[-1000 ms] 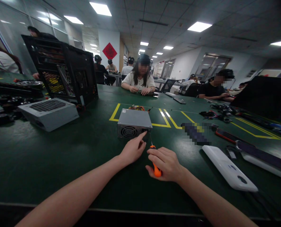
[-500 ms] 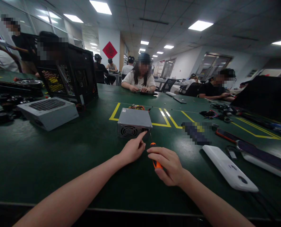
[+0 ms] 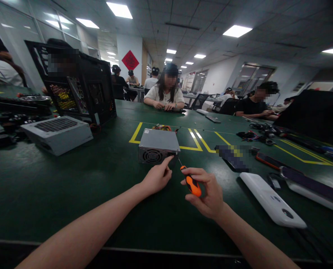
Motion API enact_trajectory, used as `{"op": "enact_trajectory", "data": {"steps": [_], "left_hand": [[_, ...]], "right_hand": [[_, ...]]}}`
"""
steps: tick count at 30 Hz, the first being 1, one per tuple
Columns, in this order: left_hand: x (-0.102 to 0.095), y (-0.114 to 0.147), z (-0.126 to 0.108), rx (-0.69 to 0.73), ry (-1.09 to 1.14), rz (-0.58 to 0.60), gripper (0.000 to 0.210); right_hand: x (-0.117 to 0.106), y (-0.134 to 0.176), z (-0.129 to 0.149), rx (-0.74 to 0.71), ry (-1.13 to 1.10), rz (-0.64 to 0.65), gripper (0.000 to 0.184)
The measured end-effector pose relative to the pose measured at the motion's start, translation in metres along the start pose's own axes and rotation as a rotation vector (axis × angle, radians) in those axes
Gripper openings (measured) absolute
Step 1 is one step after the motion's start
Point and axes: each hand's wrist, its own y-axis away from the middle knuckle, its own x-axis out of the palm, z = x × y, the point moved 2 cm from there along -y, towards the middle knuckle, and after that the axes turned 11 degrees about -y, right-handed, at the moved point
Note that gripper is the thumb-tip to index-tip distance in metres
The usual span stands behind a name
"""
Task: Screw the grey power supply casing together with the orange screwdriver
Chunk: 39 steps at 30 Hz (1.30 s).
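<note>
A grey computer power supply (image 3: 160, 140) sits on the green table with its fan grille facing me and a bundle of coloured wires behind it. The stretched index finger of my left hand (image 3: 158, 177) touches its front near the lower right corner; the other fingers are partly curled, holding nothing that I can see. My right hand (image 3: 207, 192) is closed around the handle of an orange and black screwdriver (image 3: 193, 186). The thin shaft slants up and left to the right end of the power supply's front. The tip is too small to see clearly.
Left of me lie a second power supply (image 3: 58, 135) and an open black computer case (image 3: 85, 84). A white device (image 3: 271, 200) and a dark phone-like object (image 3: 232, 158) lie to the right. Yellow tape (image 3: 193, 148) marks the table. People sit across and around it.
My right hand has shifted slightly right, and its fingers have moved so that more of the screwdriver handle shows, tilted further. My left hand stays at the power supply, which has barely moved.
</note>
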Motion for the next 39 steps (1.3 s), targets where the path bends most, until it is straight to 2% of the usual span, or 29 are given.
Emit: {"op": "enact_trajectory", "data": {"steps": [6,9,12,15,18,21,25,27,29,31,34,39], "left_hand": [[0.000,0.000,0.000,0.003,0.000,-0.018,0.056],[0.001,-0.001,0.000,-0.002,0.001,-0.018,0.054],[0.002,-0.001,0.001,-0.020,-0.003,-0.010,0.054],[0.001,-0.001,0.001,-0.014,-0.017,-0.028,0.054],[0.001,-0.001,0.000,0.002,-0.039,-0.042,0.054],[0.000,-0.002,-0.001,0.009,-0.081,-0.042,0.054],[0.000,-0.003,-0.001,0.000,-0.166,-0.034,0.054],[-0.001,-0.002,-0.002,-0.012,-0.214,-0.041,0.052],[-0.003,-0.001,-0.003,-0.015,-0.260,-0.047,0.051],[-0.005,0.000,-0.005,0.004,-0.298,-0.055,0.049],[-0.007,0.000,-0.008,0.041,-0.351,-0.100,0.047],[-0.007,0.000,-0.010,0.069,-0.437,-0.167,0.046]], "right_hand": [[0.002,-0.008,0.011,-0.055,0.172,0.139,0.037],[0.003,-0.008,0.011,-0.073,0.203,0.061,0.035],[0.003,-0.005,0.008,-0.025,0.134,0.015,0.038],[0.004,-0.005,0.009,-0.023,0.098,0.106,0.041],[0.005,-0.007,0.013,-0.065,0.196,0.209,0.040],[0.006,-0.009,0.015,-0.097,0.253,0.170,0.035],[0.006,-0.009,0.014,-0.073,0.211,0.071,0.035],[0.006,-0.009,0.017,-0.045,0.230,0.087,0.032],[0.005,-0.008,0.021,-0.051,0.345,0.138,0.029],[0.004,-0.009,0.027,-0.080,0.560,0.177,0.027],[0.001,-0.013,0.035,-0.055,0.850,0.143,0.018],[0.007,-0.021,0.045,0.098,0.964,0.047,0.022]]}}
